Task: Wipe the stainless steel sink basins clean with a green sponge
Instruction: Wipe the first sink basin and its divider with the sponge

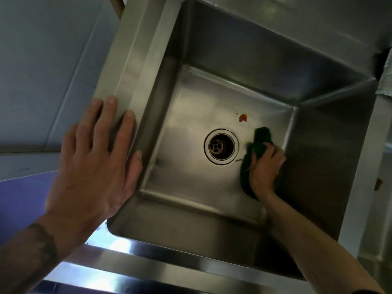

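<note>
Right hand (pixel 266 166) grips the green sponge (pixel 255 149) on the basin (pixel 191 115) floor, just right of the drain (pixel 221 146). Left hand (pixel 99 158) lies spread on the rim. Wiping under way; next stroke likely must reach the reddish stain (pixel 242 117) beyond the drain.

Bare forearms; the left forearm (pixel 31 257) bears a dark tattoo (pixel 43 238) near the wrist.

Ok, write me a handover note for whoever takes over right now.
Hands: the left hand rests flat on the sink rim. The right hand grips the sponge on the basin floor, right of the drain.
Done: cannot tell how much is already wiped.
Left: a reddish stain sits on the floor just beyond the sponge. Wipe it, probably the walls too.
</note>
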Action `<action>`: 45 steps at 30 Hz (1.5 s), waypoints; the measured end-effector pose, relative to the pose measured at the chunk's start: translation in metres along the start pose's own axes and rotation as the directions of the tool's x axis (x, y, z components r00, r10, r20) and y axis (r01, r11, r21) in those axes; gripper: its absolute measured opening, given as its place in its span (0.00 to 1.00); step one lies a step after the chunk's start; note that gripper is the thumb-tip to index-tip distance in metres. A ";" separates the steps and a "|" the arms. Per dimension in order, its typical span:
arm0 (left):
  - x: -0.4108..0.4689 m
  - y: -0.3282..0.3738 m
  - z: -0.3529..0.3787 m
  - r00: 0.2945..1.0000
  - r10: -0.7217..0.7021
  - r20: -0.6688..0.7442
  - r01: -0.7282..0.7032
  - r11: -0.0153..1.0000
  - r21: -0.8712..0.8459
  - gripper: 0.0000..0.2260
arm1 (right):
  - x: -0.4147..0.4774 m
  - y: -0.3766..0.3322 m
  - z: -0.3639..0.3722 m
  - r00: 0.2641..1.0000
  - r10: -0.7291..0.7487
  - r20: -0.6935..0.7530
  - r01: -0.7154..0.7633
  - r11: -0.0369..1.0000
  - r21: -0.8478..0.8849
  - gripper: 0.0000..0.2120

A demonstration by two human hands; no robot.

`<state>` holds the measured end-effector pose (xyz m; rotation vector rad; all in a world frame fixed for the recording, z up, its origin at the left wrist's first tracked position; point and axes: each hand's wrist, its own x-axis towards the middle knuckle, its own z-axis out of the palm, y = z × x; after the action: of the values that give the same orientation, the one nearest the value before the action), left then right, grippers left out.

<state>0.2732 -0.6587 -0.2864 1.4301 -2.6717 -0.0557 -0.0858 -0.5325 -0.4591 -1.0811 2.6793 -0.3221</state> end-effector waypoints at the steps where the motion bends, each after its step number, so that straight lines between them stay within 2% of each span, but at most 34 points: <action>1: 0.000 0.000 0.000 1.000 0.000 0.004 0.000 1.000 0.003 0.27 | 0.017 -0.002 0.000 0.996 0.072 -0.047 -0.072 0.997 -0.012 0.21; 3: 0.001 0.000 -0.001 1.000 -0.003 0.008 0.003 1.000 0.003 0.27 | 0.026 -0.010 0.004 0.995 0.071 -0.076 -0.072 0.997 -0.009 0.22; 6: 0.001 0.000 -0.001 1.000 -0.004 0.007 0.004 1.000 -0.004 0.27 | -0.018 -0.008 0.014 0.991 -0.133 -0.004 0.133 0.991 0.017 0.23; 8: 0.000 0.000 -0.001 1.000 0.001 -0.001 -0.001 1.000 0.005 0.27 | -0.046 0.003 0.013 0.955 -0.277 0.103 0.277 0.961 0.014 0.25; 9: -0.001 0.000 -0.001 1.000 0.004 -0.005 -0.004 1.000 0.007 0.27 | -0.045 0.010 0.011 0.945 -0.297 0.133 0.298 0.954 0.018 0.25; 11: 0.000 0.000 -0.001 1.000 0.007 -0.018 -0.007 1.000 0.010 0.27 | -0.018 0.010 0.007 0.972 -0.225 0.074 0.223 0.974 0.033 0.23; 13: 0.000 0.000 0.000 1.000 0.004 -0.012 -0.004 1.000 0.007 0.27 | 0.020 -0.003 0.006 0.998 -0.027 -0.062 0.028 0.999 0.023 0.21; 15: 0.000 0.000 0.000 1.000 -0.003 -0.003 0.003 1.000 0.012 0.27 | 0.040 -0.024 0.010 0.974 0.158 -0.161 -0.155 0.987 0.031 0.24; 16: -0.001 0.000 0.000 1.000 -0.007 0.000 0.007 1.000 0.014 0.27 | 0.037 -0.033 0.014 0.967 0.174 -0.184 -0.169 0.985 0.042 0.25; 18: 0.000 0.001 -0.001 1.000 -0.010 0.005 0.009 1.000 0.012 0.27 | 0.014 -0.039 0.022 0.985 0.064 -0.159 -0.055 0.997 0.062 0.25; 20: 0.000 0.000 -0.002 1.000 -0.014 0.016 0.014 1.000 0.018 0.27 | -0.016 -0.030 0.024 0.992 -0.117 -0.043 0.120 0.990 0.073 0.22; 22: 0.000 0.000 -0.002 0.999 -0.019 0.029 0.018 1.000 0.020 0.27 | -0.013 -0.012 0.019 0.988 -0.154 -0.004 0.154 0.988 0.024 0.21; 24: 0.000 0.001 -0.002 0.999 -0.028 0.037 0.027 0.999 0.021 0.28 | 0.016 -0.007 0.013 0.995 0.005 -0.104 -0.008 1.000 -0.030 0.22; 26: -0.001 0.001 -0.002 0.999 -0.025 0.040 0.024 0.999 0.024 0.28 | 0.044 -0.022 0.012 0.950 0.242 -0.195 -0.247 0.969 0.001 0.25; 27: 0.000 0.001 -0.002 0.999 -0.020 0.041 0.019 0.999 0.026 0.28 | 0.049 -0.033 0.014 0.933 0.298 -0.200 -0.299 0.954 0.028 0.26; 29: 0.000 0.001 -0.003 0.999 -0.018 0.043 0.016 0.999 0.033 0.28 | 0.039 -0.048 0.021 0.965 0.192 -0.181 -0.184 0.981 0.061 0.25; 31: 0.000 0.001 -0.003 0.999 -0.016 0.048 0.014 0.999 0.037 0.28 | 0.012 -0.042 0.027 0.997 -0.043 -0.070 0.048 0.996 0.070 0.22; 33: 0.000 0.001 -0.003 0.998 -0.016 0.053 0.014 0.999 0.038 0.28 | 0.001 -0.021 0.020 0.985 -0.171 0.027 0.169 0.984 0.059 0.21; 34: 0.000 0.001 -0.003 0.998 -0.017 0.056 0.015 0.999 0.040 0.28 | 0.006 -0.011 0.015 0.988 -0.151 0.032 0.150 0.988 0.037 0.21; 36: 0.001 0.001 -0.003 0.998 -0.019 0.067 0.015 0.999 0.048 0.28 | 0.025 -0.005 0.007 0.998 0.034 -0.061 -0.034 0.999 -0.005 0.22; 38: 0.001 0.000 -0.003 0.997 -0.019 0.077 0.014 0.998 0.066 0.29 | 0.043 -0.023 0.009 0.951 0.277 -0.138 -0.277 0.961 0.018 0.23; 39: 0.000 -0.001 -0.003 0.997 -0.013 0.082 0.008 0.998 0.069 0.29 | 0.045 -0.038 0.013 0.933 0.331 -0.143 -0.328 0.944 0.043 0.24; 40: 0.000 -0.001 -0.004 0.996 -0.009 0.087 0.002 0.997 0.073 0.29 | 0.042 -0.051 0.018 0.944 0.299 -0.138 -0.293 0.954 0.063 0.24; 42: 0.000 -0.001 -0.004 0.996 -0.006 0.087 -0.001 0.997 0.080 0.29 | 0.030 -0.061 0.028 0.995 0.063 -0.078 -0.056 0.994 0.097 0.22; 44: 0.000 -0.001 -0.005 0.996 -0.007 0.086 0.000 0.997 0.082 0.29 | 0.025 -0.049 0.024 0.989 -0.145 0.008 0.143 0.984 0.101 0.21; 45: 0.001 -0.001 -0.005 0.996 -0.007 0.086 0.000 0.996 0.085 0.29 | 0.030 -0.042 0.019 0.985 -0.171 0.024 0.168 0.982 0.081 0.21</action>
<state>0.2742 -0.6596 -0.2816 1.4897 -2.7716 -0.0045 -0.0744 -0.5850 -0.4687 -1.2824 2.5299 -0.4337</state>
